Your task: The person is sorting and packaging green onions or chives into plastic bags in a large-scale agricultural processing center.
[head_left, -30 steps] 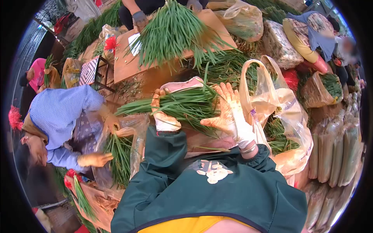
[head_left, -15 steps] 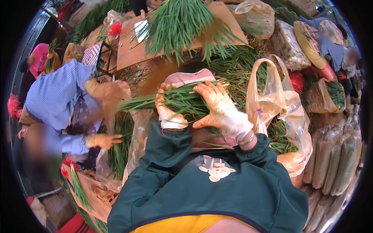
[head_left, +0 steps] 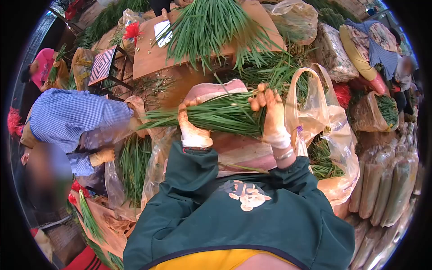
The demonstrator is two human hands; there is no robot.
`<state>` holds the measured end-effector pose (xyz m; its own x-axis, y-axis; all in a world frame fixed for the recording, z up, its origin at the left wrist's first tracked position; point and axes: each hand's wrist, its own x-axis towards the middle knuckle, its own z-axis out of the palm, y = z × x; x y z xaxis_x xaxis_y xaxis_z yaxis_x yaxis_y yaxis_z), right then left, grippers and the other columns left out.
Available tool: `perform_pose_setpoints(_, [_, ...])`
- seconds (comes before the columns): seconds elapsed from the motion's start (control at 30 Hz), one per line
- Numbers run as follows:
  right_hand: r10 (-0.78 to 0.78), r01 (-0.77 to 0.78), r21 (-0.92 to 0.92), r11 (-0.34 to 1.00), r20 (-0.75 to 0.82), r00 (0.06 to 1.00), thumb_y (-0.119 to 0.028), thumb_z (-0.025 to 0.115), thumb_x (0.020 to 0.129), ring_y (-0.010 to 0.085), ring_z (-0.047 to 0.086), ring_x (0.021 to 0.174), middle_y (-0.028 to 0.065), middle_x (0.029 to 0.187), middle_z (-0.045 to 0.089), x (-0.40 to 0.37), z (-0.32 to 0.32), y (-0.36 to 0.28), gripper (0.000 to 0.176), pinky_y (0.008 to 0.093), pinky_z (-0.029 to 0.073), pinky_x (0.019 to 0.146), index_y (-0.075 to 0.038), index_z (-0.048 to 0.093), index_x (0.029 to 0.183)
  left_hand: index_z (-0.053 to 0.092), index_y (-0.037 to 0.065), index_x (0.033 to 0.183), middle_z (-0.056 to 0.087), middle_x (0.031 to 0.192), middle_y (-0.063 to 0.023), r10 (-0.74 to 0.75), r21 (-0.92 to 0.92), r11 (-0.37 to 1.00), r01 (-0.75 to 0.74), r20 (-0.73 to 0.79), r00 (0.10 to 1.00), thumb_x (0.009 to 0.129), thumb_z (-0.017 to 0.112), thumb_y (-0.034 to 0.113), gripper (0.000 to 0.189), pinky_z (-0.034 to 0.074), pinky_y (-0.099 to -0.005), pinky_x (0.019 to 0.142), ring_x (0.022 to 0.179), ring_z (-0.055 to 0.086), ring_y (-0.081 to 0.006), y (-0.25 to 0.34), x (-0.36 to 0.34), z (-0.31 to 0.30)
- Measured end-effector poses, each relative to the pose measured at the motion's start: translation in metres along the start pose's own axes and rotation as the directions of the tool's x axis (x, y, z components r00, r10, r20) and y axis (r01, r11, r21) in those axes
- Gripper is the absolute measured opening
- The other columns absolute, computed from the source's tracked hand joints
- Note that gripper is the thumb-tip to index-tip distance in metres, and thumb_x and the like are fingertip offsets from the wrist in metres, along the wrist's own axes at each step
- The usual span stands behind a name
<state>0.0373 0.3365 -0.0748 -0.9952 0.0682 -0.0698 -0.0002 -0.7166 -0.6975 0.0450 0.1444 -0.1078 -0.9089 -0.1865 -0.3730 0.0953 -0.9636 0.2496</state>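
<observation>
A bunch of long green chives (head_left: 225, 114) lies across the pink-and-white striped cloth (head_left: 243, 155) over my lap, leaf tips to the left and cut ends to the right. My left hand (head_left: 192, 125), in a stained pale glove, is wrapped round the leafy part. At the stem end my right hand (head_left: 273, 116), gloved too, has its fingers curled around stems, some of which hang below the fingers. One loose leaf sticks up slantwise over the bunch.
A board (head_left: 148, 58) ahead holds a big heap of chives (head_left: 211, 31). Right of me stands a plastic bag (head_left: 335, 135) with greens inside, with wrapped bundles (head_left: 391, 180) beyond. A co-worker in a checked shirt (head_left: 76, 112) bends at my left, beside another bag of chives (head_left: 135, 166).
My right hand has gone from lying spread over the bunch to curling at its stem end. The bunch lies straighter. The co-worker's hand at left has drawn back.
</observation>
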Motion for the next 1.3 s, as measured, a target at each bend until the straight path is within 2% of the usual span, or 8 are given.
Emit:
perform_pose_setpoints(0.23, [0.371,-0.333,0.226,0.915,-0.152,0.916,-0.010,0.042,0.094,0.0076,0.033,0.050,-0.0027,0.066,0.042,0.092,-0.079,-0.007,0.014,0.0207,0.027,0.044,-0.003,0.051,0.103,0.056,0.014,0.072,0.060,0.073,-0.0002,-0.105,-0.201,0.976,0.085,-0.095,0.990,0.087,0.053,0.018,0.015,0.052,-0.0454,0.078,0.084,0.061,-0.0206,0.025,0.017,-0.016])
perform_pose_setpoints(0.43, [-0.186,0.081,-0.296,0.952,-0.346,0.920,-0.015,0.052,0.089,0.0122,0.044,0.056,0.0044,0.078,0.050,0.124,-0.203,-0.066,0.034,0.0258,0.040,0.049,0.000,0.042,0.118,0.059,0.014,0.074,0.064,0.085,-0.0035,0.248,-0.061,0.967,-0.248,-0.011,0.969,0.087,0.052,0.019,0.015,0.052,-0.0484,0.082,0.088,0.060,-0.0222,0.064,0.035,-0.057])
perform_pose_setpoints(0.5, [-0.169,-0.236,-0.856,0.460,-0.346,0.923,-0.020,0.054,0.088,0.0184,0.054,0.069,0.0078,0.084,0.053,0.145,-0.285,-0.085,0.038,0.0358,0.047,0.058,-0.001,0.042,0.118,0.062,0.013,0.078,0.065,0.100,-0.0072,0.193,-0.057,0.979,-0.197,-0.065,0.979,0.087,0.054,0.020,0.014,0.052,-0.0473,0.082,0.091,0.061,-0.0232,0.085,0.037,-0.058])
perform_pose_setpoints(0.53, [-0.161,-0.363,-0.840,-0.404,-0.325,0.932,-0.022,0.059,0.085,0.0293,0.061,0.092,0.0181,0.104,0.061,0.157,-0.289,-0.087,0.031,0.0400,0.049,0.078,0.000,0.054,0.106,0.062,0.012,0.079,0.065,0.100,-0.0073,0.183,-0.027,0.983,-0.184,-0.033,0.983,0.087,0.054,0.020,0.014,0.052,-0.0472,0.082,0.091,0.061,-0.0238,0.085,0.036,-0.055])
perform_pose_setpoints(0.6, [-0.083,-0.229,-0.706,-0.670,-0.236,0.968,-0.023,0.061,0.084,0.0264,0.051,0.108,0.0161,0.120,0.051,0.119,-0.251,-0.102,0.047,0.0373,0.042,0.089,-0.001,0.043,0.121,0.061,0.011,0.079,0.065,0.100,-0.0073,0.166,-0.001,0.986,-0.166,0.006,0.986,0.087,0.054,0.020,0.014,0.052,-0.0471,0.082,0.091,0.061,-0.0244,0.082,0.036,-0.047])
perform_pose_setpoints(0.8, [0.176,-0.054,-0.699,0.713,0.104,0.979,-0.013,0.065,0.083,0.0203,0.033,0.132,0.0137,0.145,0.034,0.010,-0.024,-0.075,0.076,0.0291,0.030,0.105,-0.004,0.022,0.146,0.057,0.010,0.085,0.062,0.087,-0.0021,0.111,0.024,0.993,-0.120,0.237,0.965,0.092,0.055,0.023,0.015,0.048,-0.0474,0.090,0.097,0.057,-0.0207,0.067,0.039,-0.034])
perform_pose_setpoints(1.13, [0.359,-0.105,-0.479,0.872,0.478,0.802,-0.012,0.058,0.088,0.0107,0.055,0.101,0.0024,0.112,0.059,0.007,0.000,-0.030,0.038,0.0242,0.044,0.085,-0.004,0.051,0.124,0.051,0.013,0.076,0.055,0.075,0.0028,0.198,0.007,0.976,-0.219,0.398,0.896,0.092,0.052,0.024,0.019,0.040,-0.0448,0.097,0.083,0.058,-0.0165,0.050,-0.004,0.024])
perform_pose_setpoints(1.3, [0.657,-0.536,-0.482,0.693,0.116,0.745,-0.016,0.055,0.088,0.0043,0.057,0.072,-0.0017,0.091,0.061,-0.003,0.002,-0.059,0.025,0.0165,0.038,0.051,-0.004,0.058,0.110,0.047,0.015,0.071,0.051,0.065,0.0045,0.103,-0.088,0.993,-0.075,0.392,0.914,0.094,0.047,0.023,0.025,0.038,-0.0399,0.097,0.075,0.059,-0.0143,0.048,0.002,0.015])
